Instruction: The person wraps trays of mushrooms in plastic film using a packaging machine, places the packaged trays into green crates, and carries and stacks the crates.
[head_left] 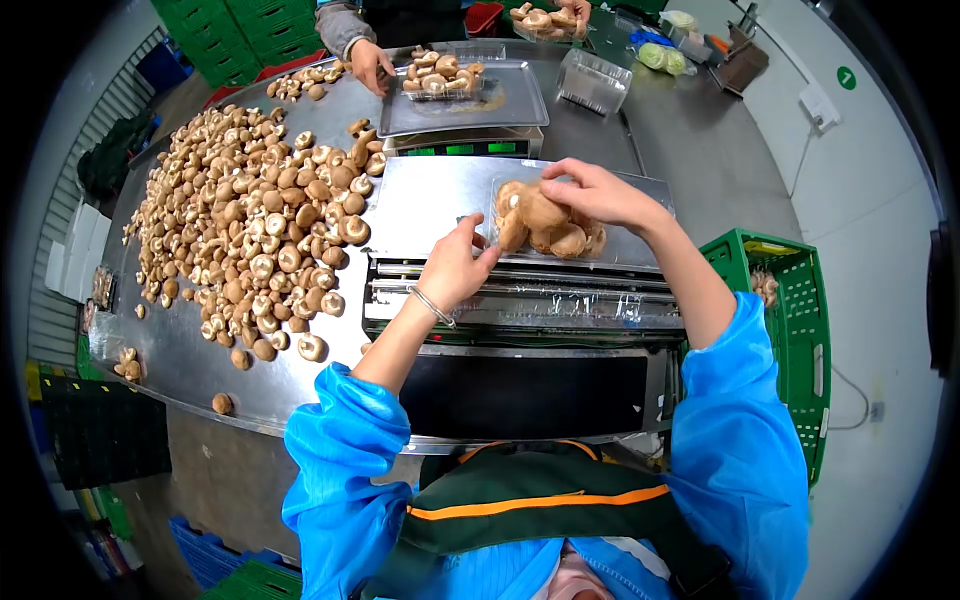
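Note:
A clear tray of brown mushrooms sits on the metal top of a wrapping machine. My left hand is at the tray's left side, fingers apart, with its fingertips close to the mushrooms. From the right, my right hand reaches over the tray, its fingers resting on the upper mushrooms, apart and not wrapped round any. The machine's rollers lie just below the tray, with clear film over them. To the left spreads a large heap of loose mushrooms.
Opposite, a person's hand touches a metal tray on a scale, bearing a punnet of mushrooms. Empty clear punnets stand right of it. A green crate is at the right.

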